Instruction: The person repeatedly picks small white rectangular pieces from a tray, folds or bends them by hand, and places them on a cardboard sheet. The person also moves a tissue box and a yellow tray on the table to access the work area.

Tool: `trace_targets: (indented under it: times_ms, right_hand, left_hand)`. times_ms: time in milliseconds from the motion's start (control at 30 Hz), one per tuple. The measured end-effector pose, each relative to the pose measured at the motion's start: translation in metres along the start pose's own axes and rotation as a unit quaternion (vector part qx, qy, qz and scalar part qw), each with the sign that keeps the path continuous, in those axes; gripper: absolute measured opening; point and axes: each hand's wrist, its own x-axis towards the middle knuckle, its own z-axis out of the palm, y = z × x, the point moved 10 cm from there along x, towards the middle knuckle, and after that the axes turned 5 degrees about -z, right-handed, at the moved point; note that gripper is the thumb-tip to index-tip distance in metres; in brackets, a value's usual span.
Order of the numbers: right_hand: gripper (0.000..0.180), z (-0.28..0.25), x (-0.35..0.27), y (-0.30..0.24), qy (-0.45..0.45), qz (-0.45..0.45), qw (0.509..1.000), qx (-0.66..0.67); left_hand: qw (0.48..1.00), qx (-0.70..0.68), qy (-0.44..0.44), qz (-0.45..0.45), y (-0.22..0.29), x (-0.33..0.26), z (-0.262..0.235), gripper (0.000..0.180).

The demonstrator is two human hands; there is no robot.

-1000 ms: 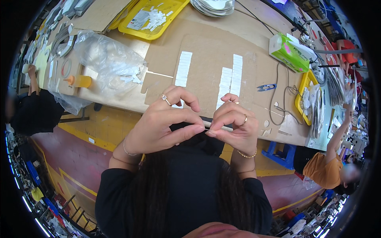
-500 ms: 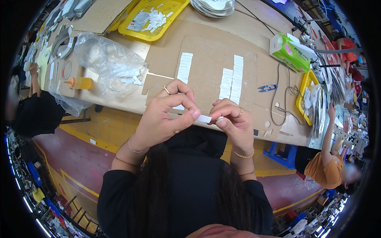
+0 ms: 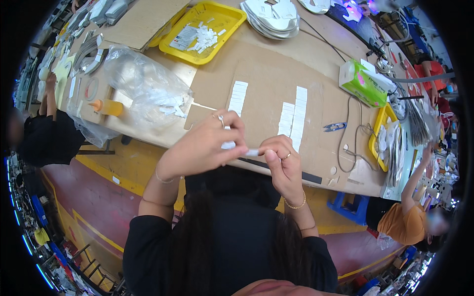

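A small white strip [image 3: 253, 152] spans the gap between my two hands, just above the table's near edge. My left hand [image 3: 205, 143] is closed in a pinch on its left end, back of the hand facing up. The fingertips of my right hand [image 3: 281, 165] close on its right end and partly cover it. Beyond my hands, on a brown cardboard sheet [image 3: 266, 74], lie neat columns of white strips: one column [image 3: 238, 97] on the left and two side by side [image 3: 299, 116] on the right. My left hand hides the lower part of the left column.
A yellow tray [image 3: 170, 53] with loose white pieces stands at the back. Left of the cardboard are a clear plastic bag [image 3: 136, 74] with white pieces and an orange-yellow bottle [image 3: 109, 107]. Rightward lie thread snips [image 3: 335, 127], a green tissue pack [image 3: 363, 81] and another yellow tray [image 3: 376, 130].
My left hand has rolled over, its back now upward. My right hand has come slightly left, and both still pinch the strip. The whole view has shifted, with the table lower in the picture.
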Motion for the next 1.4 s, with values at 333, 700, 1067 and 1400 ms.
trace_targets:
  times_ms: [333,700,1067,1400]
  right_hand:
    - [0.02,-0.013,-0.028,0.044,0.083,0.139,0.986,0.023]
    - [0.016,0.012,0.064,0.103,-0.022,0.085,0.984,-0.153]
    - [0.02,0.048,0.145,0.187,-0.117,0.109,0.941,-0.298]
    - [0.019,0.049,0.15,0.189,-0.151,0.084,0.937,-0.305]
  left_hand:
    - [0.863,0.233,0.424,-0.144,-0.165,0.079,-0.12,0.024]
    - [0.971,0.138,0.162,-0.109,-0.182,0.061,-0.002,0.025]
    - [0.963,0.166,0.204,-0.061,-0.17,0.017,0.043,0.032]
    - [0.954,0.201,0.217,-0.048,-0.164,0.016,0.044,0.03]
